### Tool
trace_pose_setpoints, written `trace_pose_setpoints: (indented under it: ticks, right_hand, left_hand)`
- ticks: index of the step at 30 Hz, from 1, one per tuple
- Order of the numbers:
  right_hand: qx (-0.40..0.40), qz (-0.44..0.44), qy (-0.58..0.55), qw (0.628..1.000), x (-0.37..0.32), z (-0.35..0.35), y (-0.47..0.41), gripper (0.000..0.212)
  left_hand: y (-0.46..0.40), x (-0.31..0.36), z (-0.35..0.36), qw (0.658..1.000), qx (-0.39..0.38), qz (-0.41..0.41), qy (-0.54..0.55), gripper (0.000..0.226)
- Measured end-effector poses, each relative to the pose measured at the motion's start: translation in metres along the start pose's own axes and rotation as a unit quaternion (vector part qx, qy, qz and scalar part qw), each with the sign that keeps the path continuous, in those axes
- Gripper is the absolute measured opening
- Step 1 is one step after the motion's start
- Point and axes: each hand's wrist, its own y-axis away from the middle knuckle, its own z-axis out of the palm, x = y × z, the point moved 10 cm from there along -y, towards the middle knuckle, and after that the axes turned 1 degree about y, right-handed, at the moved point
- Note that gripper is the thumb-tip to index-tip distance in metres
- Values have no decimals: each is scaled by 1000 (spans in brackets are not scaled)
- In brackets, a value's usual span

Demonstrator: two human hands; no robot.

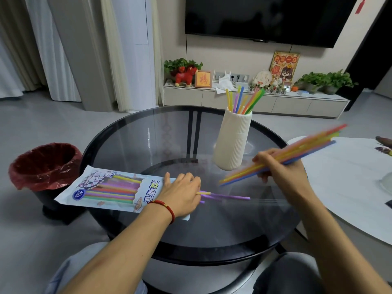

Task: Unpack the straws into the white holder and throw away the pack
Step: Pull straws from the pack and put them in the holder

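Your right hand (282, 166) is closed round a loose bundle of straws (297, 153) beside the white holder (233, 141). Tip them upright and square the ends before dropping them in. Keep your left hand (182, 194) pressing the straw pack (110, 187) flat on the glass bench (148, 145); more straws remain inside.

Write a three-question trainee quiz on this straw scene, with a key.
1. True or false: the white holder already has straws in it.
2. Which hand grips the loose bundle of straws?
3. The left hand rests on: A) the straw pack B) the bin C) the holder

Key: 1 true; 2 the right hand; 3 A
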Motion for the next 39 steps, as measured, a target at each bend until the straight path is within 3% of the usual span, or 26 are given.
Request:
trace_pose_setpoints:
  ticks: [3, 7, 9, 13, 17, 20, 23, 26, 29, 31, 34, 39]
  right_hand:
    - [-25, -30, 146, 989, -23, -7, -29, 20]
    - [-126, 33, 254, 959, -2, 37, -51, 10]
    - [-157, 56, 265, 950, 14, 57, -51, 16]
    - [-134, 33, 246, 959, 16, 59, -58, 28]
    - [-136, 56, 237, 960, 24, 61, -47, 19]
    - [-71, 31, 204, 976, 9, 42, -46, 15]
    - [48, 10, 38, 998, -14, 9, -48, 18]
    - [150, 16, -139, 979, -31, -19, -56, 18]
    - [189, -5, -182, 965, -56, -31, -72, 17]
    - [196, -34, -139, 970, -74, -33, -84, 15]
    - [180, -56, 15, 982, -95, -24, -107, 21]
    - [94, -11, 220, 971, -108, 9, -144, 21]
  left_hand:
    - [-1, 1, 2, 1000, -4, 5, 0, 13]
    - [-1, 1, 3, 1000, -5, 8, 1, 17]
    - [-1, 1, 3, 1000, -2, 8, 4, 18]
    - [-1, 0, 4, 1000, 0, 12, 14, 18]
    - [-2, 4, 2, 999, 3, 27, 35, 16]
    - [-2, 6, 0, 998, 12, 35, 47, 16]
    - [-2, 10, -3, 995, 39, 55, 77, 20]
    - [-4, 13, -6, 993, 55, 69, 81, 37]
    - [-6, 13, -8, 993, 71, 75, 65, 51]
    - [-6, 11, -9, 992, 77, 73, 64, 52]
    - [-6, 9, -9, 993, 71, 65, 70, 53]
    - [-5, 7, -11, 994, 73, 57, 66, 51]
